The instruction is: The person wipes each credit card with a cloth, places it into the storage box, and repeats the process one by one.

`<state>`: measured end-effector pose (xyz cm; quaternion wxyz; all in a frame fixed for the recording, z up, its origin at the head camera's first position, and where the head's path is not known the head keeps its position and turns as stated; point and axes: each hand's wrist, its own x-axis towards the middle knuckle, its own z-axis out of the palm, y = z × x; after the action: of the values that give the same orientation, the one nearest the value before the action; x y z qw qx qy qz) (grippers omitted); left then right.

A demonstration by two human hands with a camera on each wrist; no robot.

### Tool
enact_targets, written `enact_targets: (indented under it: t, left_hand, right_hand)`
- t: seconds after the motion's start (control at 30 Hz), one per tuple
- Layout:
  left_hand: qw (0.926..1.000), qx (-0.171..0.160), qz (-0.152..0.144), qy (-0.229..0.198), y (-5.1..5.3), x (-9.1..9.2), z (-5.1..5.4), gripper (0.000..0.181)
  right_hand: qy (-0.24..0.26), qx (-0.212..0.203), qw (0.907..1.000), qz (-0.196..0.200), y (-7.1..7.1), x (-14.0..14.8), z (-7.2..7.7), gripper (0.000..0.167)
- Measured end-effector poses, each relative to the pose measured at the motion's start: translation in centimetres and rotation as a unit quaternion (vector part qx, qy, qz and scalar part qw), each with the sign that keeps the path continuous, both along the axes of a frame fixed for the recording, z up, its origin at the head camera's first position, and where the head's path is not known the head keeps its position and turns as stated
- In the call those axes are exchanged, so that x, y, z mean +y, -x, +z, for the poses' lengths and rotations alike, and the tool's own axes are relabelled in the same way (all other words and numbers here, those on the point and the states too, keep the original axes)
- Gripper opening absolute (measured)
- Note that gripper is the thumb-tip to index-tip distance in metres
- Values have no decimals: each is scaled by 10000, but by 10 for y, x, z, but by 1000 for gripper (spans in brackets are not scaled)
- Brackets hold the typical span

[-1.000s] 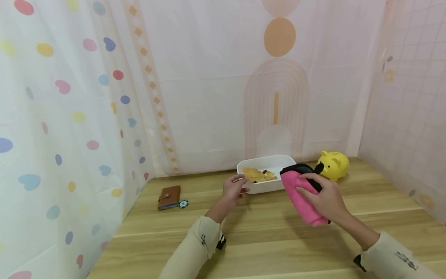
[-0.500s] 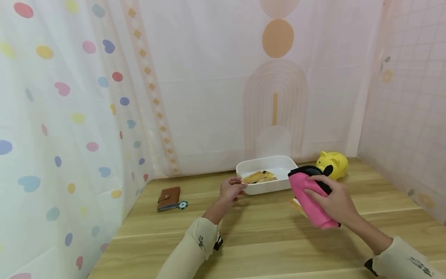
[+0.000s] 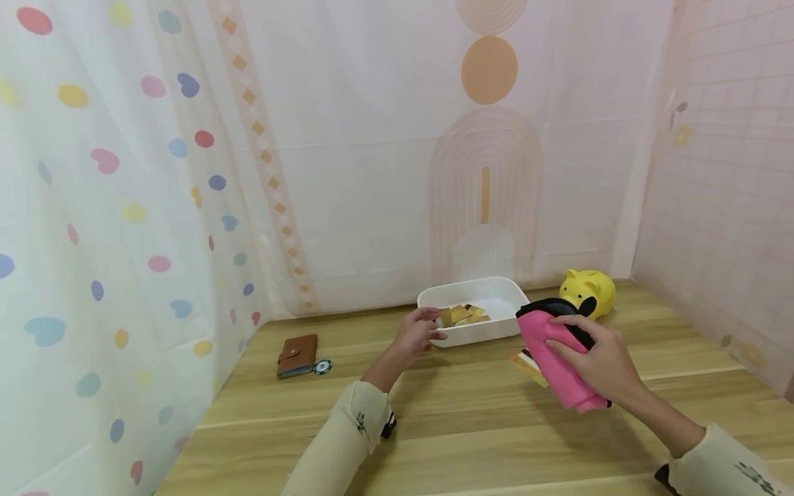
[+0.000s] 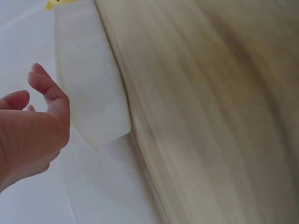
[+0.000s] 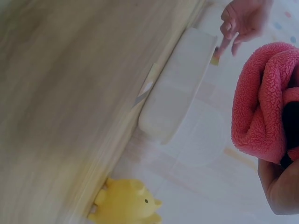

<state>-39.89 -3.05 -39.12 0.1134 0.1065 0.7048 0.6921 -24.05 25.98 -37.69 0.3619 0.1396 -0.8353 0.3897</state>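
Note:
My right hand (image 3: 598, 355) grips a pink fleecy bundle with black trim (image 3: 558, 358), tilted above the table; its exact kind is unclear. Several gold cards (image 3: 468, 315) lie in a white tray (image 3: 477, 335). My left hand (image 3: 415, 336) is at the tray's left front corner, its fingers loosely bent with the thumb apart. A gold card (image 3: 446, 317) stands on edge by those fingertips; whether they touch it I cannot tell. Under the pink bundle, a gold card with a black-and-white end (image 3: 528, 367) is on the table, partly covered in the head view.
A yellow piggy bank (image 3: 592, 289) stands right of the tray, at the back. To the left lie a brown wallet (image 3: 298, 355) and a poker chip (image 3: 322, 366) on the wooden table (image 3: 459, 441). Patterned curtains (image 3: 366, 207) enclose the back and sides.
The pink bundle has shifted right, uncovering more of the gold card on the table. My left hand stays by the tray corner, while the gold cards near it have changed position.

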Motion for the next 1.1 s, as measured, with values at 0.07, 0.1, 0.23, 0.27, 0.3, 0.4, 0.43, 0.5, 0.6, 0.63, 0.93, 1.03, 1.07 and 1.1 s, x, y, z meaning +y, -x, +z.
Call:
enact_targets:
  t: [0.07,0.1,0.23,0.27,0.3,0.4,0.43,0.5,0.6,0.63,0.93,1.03,1.07,1.1]
  left_hand:
    - [9998,-110,109,-85,2,1,-1,37]
    - [9998,-133,145,-104,4,1,-1,38]
    - [9996,-172,135,-175,12,3,1,43]
    - [9996,-170,120,-188,15,3,1,43]
    - [9996,-177,92,-203,17,4,1,44]
    - [9995,-241,-79,-164,20,5,1,44]
    - [9995,-240,-162,-124,19,6,1,45]
    - [9995,-143,-297,-16,16,8,1,46]
    - [9981,266,-481,268,9,14,0,46]
    - [9970,438,-533,357,6,17,1,45]
    - [9405,2143,-2215,1430,-11,60,2,38]
    - [9093,2449,-2816,1841,-14,73,1,38]
    - [9001,2537,-2925,1997,-14,76,0,38]
    - [8933,2563,-2994,2160,-14,80,0,38]
  right_hand:
    - [-4,-1,10000,-1,0,1,0,31]
    - [-6,-4,10000,-1,0,1,1,31]
    - [-11,12,10000,-43,0,1,0,31]
    - [-7,17,10000,-54,0,1,0,31]
    - [-6,24,10000,-64,0,1,0,31]
    - [3,46,9999,-93,-2,1,-1,31]
    - [-4,44,9999,-104,-2,1,-1,31]
    - [10,38,10000,-91,-3,2,-1,31]
    - [22,35,9999,-109,-6,5,-1,31]
    - [22,51,9999,-124,-7,6,0,31]
    - [-6,156,9993,-332,-17,17,-1,32]
    - [-11,148,9990,-433,-21,18,-2,33]
    - [-7,141,9989,-443,-22,19,-2,33]
    - [-5,133,9989,-450,-23,19,-2,33]
